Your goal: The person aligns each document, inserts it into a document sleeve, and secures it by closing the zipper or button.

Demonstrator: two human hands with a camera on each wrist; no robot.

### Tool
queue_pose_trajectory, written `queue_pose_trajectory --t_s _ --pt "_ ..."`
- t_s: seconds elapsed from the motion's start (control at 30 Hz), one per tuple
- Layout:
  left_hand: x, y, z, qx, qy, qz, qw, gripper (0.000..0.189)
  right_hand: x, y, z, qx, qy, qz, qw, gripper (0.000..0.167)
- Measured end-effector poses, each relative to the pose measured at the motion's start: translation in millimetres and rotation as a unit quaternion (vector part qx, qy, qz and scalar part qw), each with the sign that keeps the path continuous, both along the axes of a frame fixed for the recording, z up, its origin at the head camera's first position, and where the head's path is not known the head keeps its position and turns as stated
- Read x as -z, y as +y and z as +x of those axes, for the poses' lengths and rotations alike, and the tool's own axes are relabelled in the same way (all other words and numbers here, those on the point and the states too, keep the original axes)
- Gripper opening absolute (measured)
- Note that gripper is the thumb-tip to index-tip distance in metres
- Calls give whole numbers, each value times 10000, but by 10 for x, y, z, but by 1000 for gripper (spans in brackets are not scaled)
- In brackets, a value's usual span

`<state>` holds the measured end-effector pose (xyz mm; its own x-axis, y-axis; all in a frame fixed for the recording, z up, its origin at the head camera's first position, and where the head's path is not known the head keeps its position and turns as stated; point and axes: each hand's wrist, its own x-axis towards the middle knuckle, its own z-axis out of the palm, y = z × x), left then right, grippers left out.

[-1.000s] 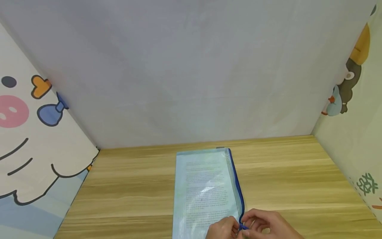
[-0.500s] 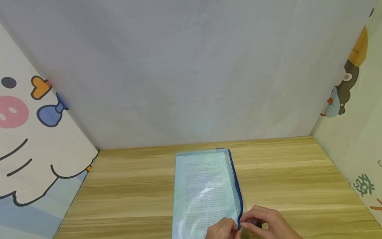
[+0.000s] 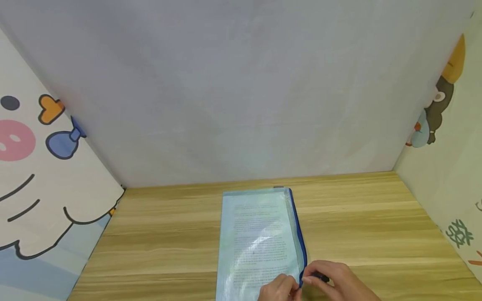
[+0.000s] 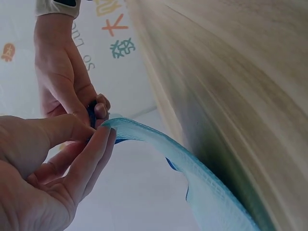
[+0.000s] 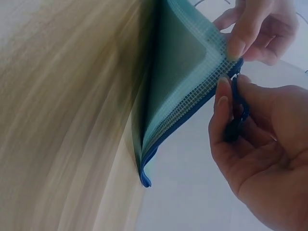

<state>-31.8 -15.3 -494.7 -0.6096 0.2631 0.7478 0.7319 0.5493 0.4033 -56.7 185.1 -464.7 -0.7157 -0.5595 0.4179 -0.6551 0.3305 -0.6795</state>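
A pale blue mesh zip pouch (image 3: pixel 260 238) with a printed sheet inside lies on the table, a dark blue zipper (image 3: pixel 299 234) along its right side. My left hand (image 3: pixel 279 288) pinches the pouch's near right corner between thumb and fingers. That corner is lifted off the table, the mesh bending up to it in the left wrist view. Right beside those fingertips, my right hand (image 3: pixel 337 278) pinches the dark blue zipper pull (image 5: pixel 240 108) at the zipper's near end. Part of the pull is hidden in the right hand's fingers.
The wood-grain table (image 3: pixel 165 242) extends on both sides of the pouch. A plain pale backdrop (image 3: pixel 241 92) rises behind it. Cartoon-printed panels stand at the left (image 3: pixel 45 184) and right (image 3: pixel 444 175). A small grey tab (image 3: pixel 278 187) shows at the pouch's far edge.
The blue zipper pull, seen between both hands a second ago, now sits within my right hand's fingers with a dark end showing. My left hand keeps its pinch at the corner.
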Motion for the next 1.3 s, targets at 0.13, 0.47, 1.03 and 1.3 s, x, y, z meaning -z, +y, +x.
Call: queue_pose_trajectory --t_s 0.13,0.47,1.03,1.3 --pt "-13 -6 -8 -64 166 -83 9998 36 -52 14 -28 -180 -641 93 9977 13" --pt "-53 -19 7 36 145 -178 9997 40 -24 110 -134 -244 -1063 253 9937 9" --pt "-82 -72 32 -143 -29 -147 9998 42 54 40 -218 314 713 285 9966 23" --pt "-75 -72 35 -214 165 -30 9996 38 75 28 -276 726 1279 331 9886 29"
